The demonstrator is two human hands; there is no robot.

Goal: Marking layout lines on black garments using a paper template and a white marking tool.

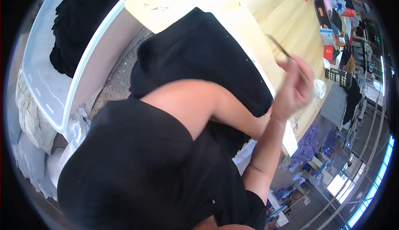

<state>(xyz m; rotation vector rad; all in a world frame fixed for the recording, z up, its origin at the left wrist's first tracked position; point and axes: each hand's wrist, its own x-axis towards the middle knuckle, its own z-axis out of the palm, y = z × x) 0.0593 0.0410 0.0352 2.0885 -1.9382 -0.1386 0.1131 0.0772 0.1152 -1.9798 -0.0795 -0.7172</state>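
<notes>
A black knitted garment (199,51) lies spread on the light wooden table (282,13). My left arm reaches across my body, and my left hand (262,124) rests on the garment's near edge. Its fingers are mostly hidden behind my right wrist. My right hand (296,87) is raised above the table beside the garment and is blurred by motion. It grips a thin dark stick-like tool (279,47) that points up and away from me. My black top fills the lower left of the view.
A white plastic bin (45,88) at the left holds more black clothing (79,26). White stuffed bags (29,117) lie below it. Boxes and packets (328,34) crowd the table's far end, with a crumpled white thing (319,88) near my right hand.
</notes>
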